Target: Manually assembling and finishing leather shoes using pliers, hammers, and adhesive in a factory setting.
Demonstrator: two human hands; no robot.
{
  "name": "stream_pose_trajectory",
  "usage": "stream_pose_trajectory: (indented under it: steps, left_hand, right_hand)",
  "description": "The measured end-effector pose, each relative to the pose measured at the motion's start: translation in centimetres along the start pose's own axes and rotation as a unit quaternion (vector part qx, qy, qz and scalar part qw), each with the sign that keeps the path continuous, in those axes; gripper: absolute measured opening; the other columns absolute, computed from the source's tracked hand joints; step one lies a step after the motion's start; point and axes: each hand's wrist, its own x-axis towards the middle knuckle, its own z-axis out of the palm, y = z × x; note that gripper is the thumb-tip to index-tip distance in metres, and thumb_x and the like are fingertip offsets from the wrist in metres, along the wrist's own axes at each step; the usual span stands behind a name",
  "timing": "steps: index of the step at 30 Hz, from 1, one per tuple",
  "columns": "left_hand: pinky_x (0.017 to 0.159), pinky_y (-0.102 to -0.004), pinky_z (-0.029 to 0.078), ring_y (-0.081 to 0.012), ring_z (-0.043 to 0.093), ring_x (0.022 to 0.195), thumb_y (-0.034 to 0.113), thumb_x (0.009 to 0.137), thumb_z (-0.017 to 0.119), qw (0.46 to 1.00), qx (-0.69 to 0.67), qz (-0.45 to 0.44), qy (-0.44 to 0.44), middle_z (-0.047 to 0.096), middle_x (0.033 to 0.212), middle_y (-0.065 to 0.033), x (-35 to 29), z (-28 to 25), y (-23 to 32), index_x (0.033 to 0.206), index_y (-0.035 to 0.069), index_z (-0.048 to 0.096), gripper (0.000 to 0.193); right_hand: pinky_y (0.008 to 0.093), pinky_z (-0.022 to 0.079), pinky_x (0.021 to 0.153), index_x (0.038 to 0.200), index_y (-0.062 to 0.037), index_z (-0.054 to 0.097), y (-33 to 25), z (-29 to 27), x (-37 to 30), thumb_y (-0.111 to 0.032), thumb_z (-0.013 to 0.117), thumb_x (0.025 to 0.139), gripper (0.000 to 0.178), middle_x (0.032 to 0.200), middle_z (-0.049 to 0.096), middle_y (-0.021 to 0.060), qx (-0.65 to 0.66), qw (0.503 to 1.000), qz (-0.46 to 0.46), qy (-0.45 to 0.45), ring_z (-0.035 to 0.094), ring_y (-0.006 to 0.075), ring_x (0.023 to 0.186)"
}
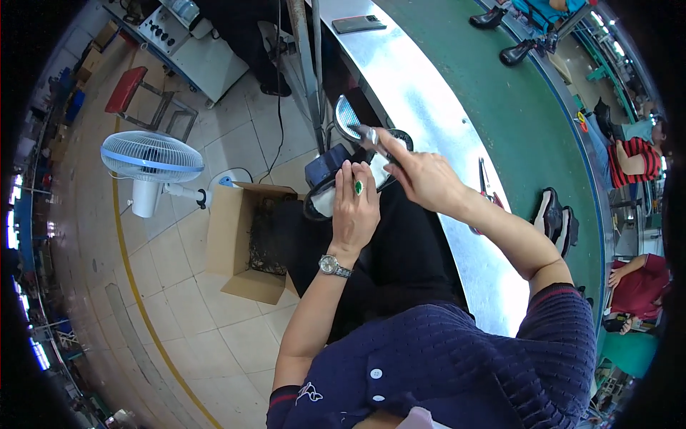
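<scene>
Over my lap lies a shoe (324, 203) with a dark edge and a pale white surface, partly hidden by my hands. My left hand (355, 207), wearing a green-stoned ring and a wristwatch (335, 265), presses on the shoe and holds it, fingers long and close together; its thumb is hidden. Just right of it, my right hand (429, 179) is closed around a hand tool that looks like a hammer (369, 136), its metal head above the shoe. A dark blue block-like part (327, 166) and a round lamp-like piece with a bright mesh face (346, 116) stand just beyond.
An open cardboard box (232, 229) with dark contents stands left of my legs, near a blue-white fan (151, 168). At right runs a metal bench (475, 275) bearing a phone (359, 24) and scissors (488, 187). Shoes (554, 218) lie on the green conveyor belt (493, 114); co-workers sit beyond.
</scene>
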Motion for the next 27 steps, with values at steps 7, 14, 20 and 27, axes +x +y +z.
stream_pose_trajectory:
  steps: [7,14,20,27]
  left_hand:
    - [0.103,-0.0453,0.041,-0.0413,0.051,0.118,0.01,0.083,0.064,0.999,-0.029,-0.003,0.022,0.054,0.115,-0.0244,-0.5,0.0,-0.4,0.123,-0.013,0.049,0.049]
    - [0.085,-0.0399,0.049,-0.0347,0.058,0.106,0.014,0.079,0.071,0.976,-0.184,-0.111,-0.04,0.06,0.114,-0.0191,2.7,-4.0,-2.5,0.116,-0.002,0.058,0.042]
    - [0.074,-0.0348,0.053,-0.0329,0.067,0.083,0.009,0.088,0.061,0.948,-0.28,-0.134,-0.076,0.069,0.096,-0.0194,2.4,-3.4,-5.4,0.121,-0.001,0.055,0.035]
    - [0.085,-0.0384,0.051,-0.0324,0.064,0.1,0.013,0.088,0.062,0.904,-0.339,-0.209,-0.156,0.065,0.109,-0.0214,2.6,-4.5,-5.2,0.126,-0.004,0.049,0.044]
  right_hand:
    - [0.049,0.048,0.056,0.145,-0.0148,0.029,-0.9,-0.5,0.2,-0.02,0.053,0.093,0.058,0.066,0.063,0.0193,-0.068,0.996,-0.035,-0.056,0.063,0.0391,0.061]
    - [0.0426,0.051,0.061,0.144,-0.0118,0.03,0.2,-0.8,-0.4,-0.017,0.052,0.095,0.054,0.07,0.065,0.0173,-0.112,0.983,0.045,-0.138,0.066,0.0326,0.066]
    - [0.0323,0.054,0.079,0.139,-0.0079,0.038,-0.3,-2.5,-0.8,-0.011,0.045,0.1,0.04,0.102,0.062,0.0092,0.504,0.753,0.235,-0.351,0.064,0.0171,0.088]
    - [0.0336,0.054,0.06,0.14,-0.0051,0.03,-0.6,0.0,-1.5,-0.016,0.047,0.1,0.045,0.081,0.062,0.0089,0.33,0.881,0.161,-0.298,0.064,0.0173,0.067]
